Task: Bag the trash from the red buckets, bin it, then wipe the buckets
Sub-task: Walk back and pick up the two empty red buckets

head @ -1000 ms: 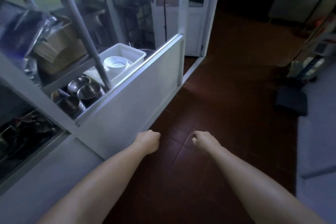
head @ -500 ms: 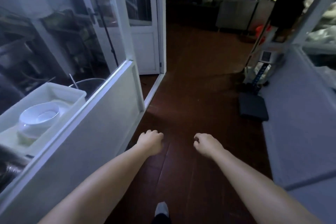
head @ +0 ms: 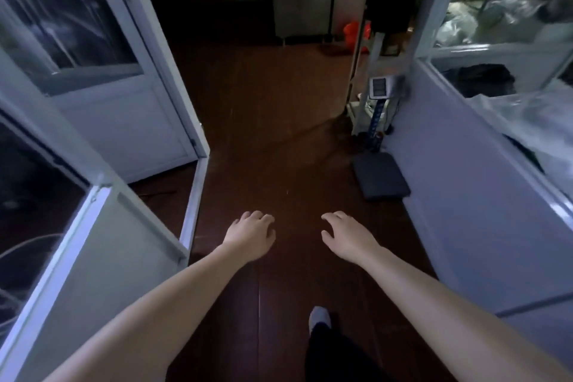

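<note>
We count one red bucket [head: 356, 33], far off at the upper centre of the frame, on the dark floor [head: 273, 121] beside a steel cabinet [head: 302, 9]. Our two hands hover low in the frame, left hand [head: 251, 235] and right hand [head: 348, 235], both released, fingers loosely spread, grasping nothing. One platform scale [head: 380, 178] sits at right, one white door [head: 124, 102] at left.
</note>
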`<action>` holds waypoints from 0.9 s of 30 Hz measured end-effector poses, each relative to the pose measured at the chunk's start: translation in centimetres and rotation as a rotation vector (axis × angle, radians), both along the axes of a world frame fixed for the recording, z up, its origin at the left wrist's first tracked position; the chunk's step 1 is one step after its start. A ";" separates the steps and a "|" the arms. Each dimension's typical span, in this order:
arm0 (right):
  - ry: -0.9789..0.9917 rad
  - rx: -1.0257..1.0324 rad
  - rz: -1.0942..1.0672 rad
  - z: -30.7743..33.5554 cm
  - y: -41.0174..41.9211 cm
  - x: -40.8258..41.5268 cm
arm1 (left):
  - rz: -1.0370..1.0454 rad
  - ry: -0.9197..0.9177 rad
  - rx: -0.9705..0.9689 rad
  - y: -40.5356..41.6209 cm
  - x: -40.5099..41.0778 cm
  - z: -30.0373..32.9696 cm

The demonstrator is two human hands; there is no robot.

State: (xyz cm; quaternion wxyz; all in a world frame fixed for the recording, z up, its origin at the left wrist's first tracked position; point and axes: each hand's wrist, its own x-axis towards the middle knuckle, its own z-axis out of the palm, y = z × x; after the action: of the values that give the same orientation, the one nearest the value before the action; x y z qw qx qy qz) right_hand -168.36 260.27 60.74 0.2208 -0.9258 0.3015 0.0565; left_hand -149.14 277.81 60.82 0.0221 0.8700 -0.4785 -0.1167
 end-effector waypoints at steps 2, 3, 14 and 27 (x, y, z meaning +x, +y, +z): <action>0.003 -0.019 0.017 -0.2 -4.5 3.2 | 0.004 -0.007 0.000 -4.2 3.2 0.0; 0.018 -0.009 0.017 -0.1 -6.7 4.8 | 0.030 0.008 -0.001 -6.1 4.7 0.3; 0.039 0.044 0.064 1.4 -29.0 26.7 | 0.034 0.020 0.048 -26.9 24.8 3.1; 0.042 0.052 -0.024 1.4 -53.4 56.5 | -0.099 0.024 0.068 -53.9 55.6 2.8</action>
State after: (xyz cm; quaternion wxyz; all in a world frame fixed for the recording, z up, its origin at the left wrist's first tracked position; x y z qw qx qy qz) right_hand -111.84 206.84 62.14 0.2391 -0.9147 0.3156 0.0810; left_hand -93.57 223.89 63.65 -0.0077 0.8441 -0.5163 -0.1444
